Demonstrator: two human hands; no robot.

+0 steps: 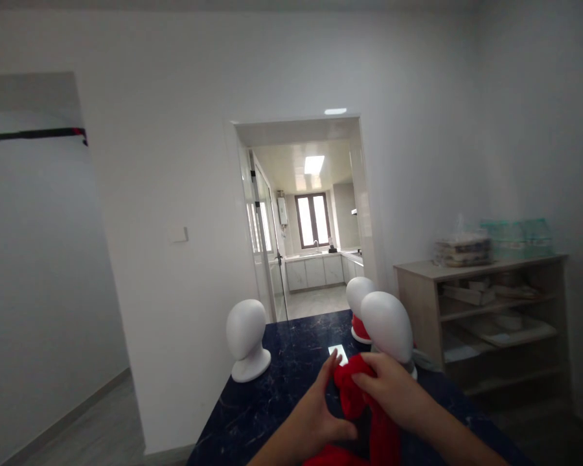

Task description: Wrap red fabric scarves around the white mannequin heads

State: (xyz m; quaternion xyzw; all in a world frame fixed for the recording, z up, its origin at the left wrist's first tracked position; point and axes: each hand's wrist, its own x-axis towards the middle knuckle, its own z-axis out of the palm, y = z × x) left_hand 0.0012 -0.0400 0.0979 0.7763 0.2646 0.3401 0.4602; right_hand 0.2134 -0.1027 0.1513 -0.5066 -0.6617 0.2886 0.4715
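Both hands, left (315, 414) and right (393, 388), gripping soft red cloth (357, 395) (bunched), smooth white foam head (387, 327) just beyond, dark marbled table (252, 414).

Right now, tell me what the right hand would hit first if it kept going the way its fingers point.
The right hand points left and slightly forward, already gripping the red cloth. Pushing on, it would probably meet the left hand's fingers just across the cloth. Depth is hard to judge from this view.
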